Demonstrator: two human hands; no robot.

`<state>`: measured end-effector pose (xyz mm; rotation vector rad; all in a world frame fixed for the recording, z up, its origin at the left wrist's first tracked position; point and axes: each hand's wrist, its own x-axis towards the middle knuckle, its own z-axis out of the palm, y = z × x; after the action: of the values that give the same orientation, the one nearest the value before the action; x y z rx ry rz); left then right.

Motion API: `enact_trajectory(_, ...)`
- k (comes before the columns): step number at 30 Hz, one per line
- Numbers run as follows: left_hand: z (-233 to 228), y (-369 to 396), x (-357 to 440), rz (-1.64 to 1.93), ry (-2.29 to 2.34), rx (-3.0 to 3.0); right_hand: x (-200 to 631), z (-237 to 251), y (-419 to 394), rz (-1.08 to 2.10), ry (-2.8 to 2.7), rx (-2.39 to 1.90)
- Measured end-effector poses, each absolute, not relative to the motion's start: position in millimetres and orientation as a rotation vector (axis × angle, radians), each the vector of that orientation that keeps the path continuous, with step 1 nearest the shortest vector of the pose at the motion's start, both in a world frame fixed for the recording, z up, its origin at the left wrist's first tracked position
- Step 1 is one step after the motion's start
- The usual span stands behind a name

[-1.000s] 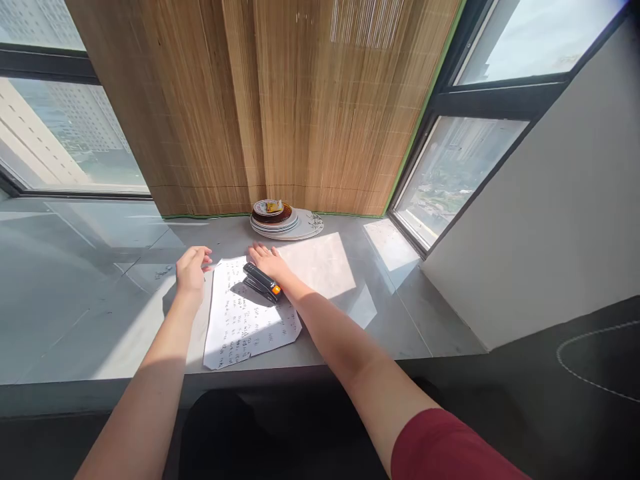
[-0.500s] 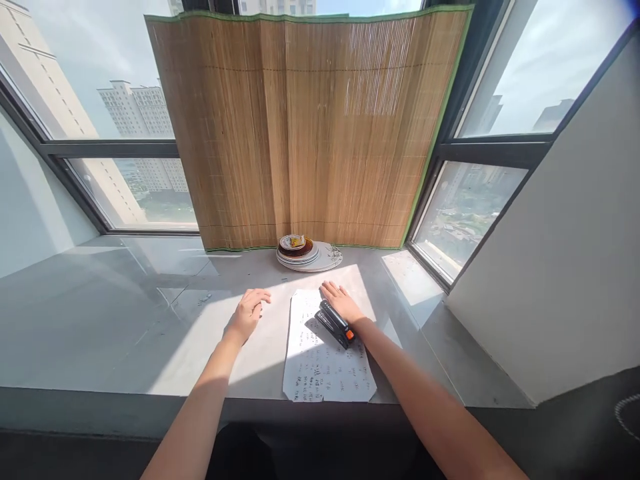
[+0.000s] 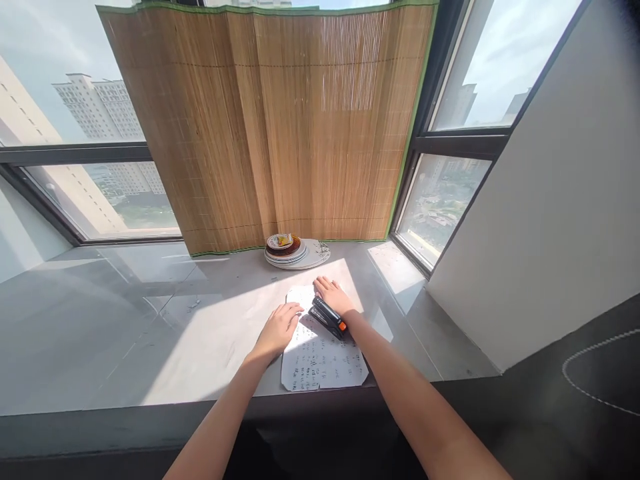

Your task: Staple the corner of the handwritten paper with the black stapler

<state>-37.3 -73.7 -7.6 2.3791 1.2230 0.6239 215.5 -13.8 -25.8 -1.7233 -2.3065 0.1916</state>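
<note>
the sheet of paper [image 3: 327, 365] lies on the surface [image 3: 215, 353] near its front edge, with the stapler [image 3: 329, 317] resting slantwise on its upper right part. the right hand [image 3: 334, 297] lies flat over the sheet's upper right corner, just beyond the stapler, its fingers stretched out and grasping nothing. the left hand [image 3: 279, 327] is at the left edge, fingers loosely bent and free of any object, the tips over the margin; whether they press down cannot be told. to steady the sheet well, light, even pressure from both palms near the edges seems best, since thin paper would wrinkle if pushed inward, and the right wrist should clear the stapler so as not to nudge it. the paper is white and matte, covered in dark handwriting, its lower corners cut off at a slant. the stapler is long, black and smooth, with an orange patch at the near end. the surface looks like pale, polished stone. behind, round plates [image 3: 285, 259] are stacked on an oval plate [image 3: 319, 252], before a ribbed bamboo blind [image 3: 300, 147] edged in green.
</note>
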Motion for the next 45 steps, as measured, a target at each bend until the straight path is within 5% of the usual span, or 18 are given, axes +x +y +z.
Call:
enact_trajectory(15, 0.4, -102.1, -13.3, 0.504, 1.513, 2.256, 244.9, -20.9, -9.3, 0.59, -1.684, -1.388)
enact_trajectory(22, 0.3, -105.9, -11.6, 0.501, 1.584, 2.195, 265.3, -24.9, -75.7, 0.803, -1.431, -1.193)
enact_trajectory(30, 0.2, -100.1, -17.4, 0.482, 1.515, 2.253, 249.0, -28.7, -110.4, 0.463, -1.776, -1.432)
enact_trajectory(45, -1.7, -84.6, -21.3, 0.408, 1.495, 2.315, 256.0, -13.5, -112.3, 0.493, -1.25, -1.375)
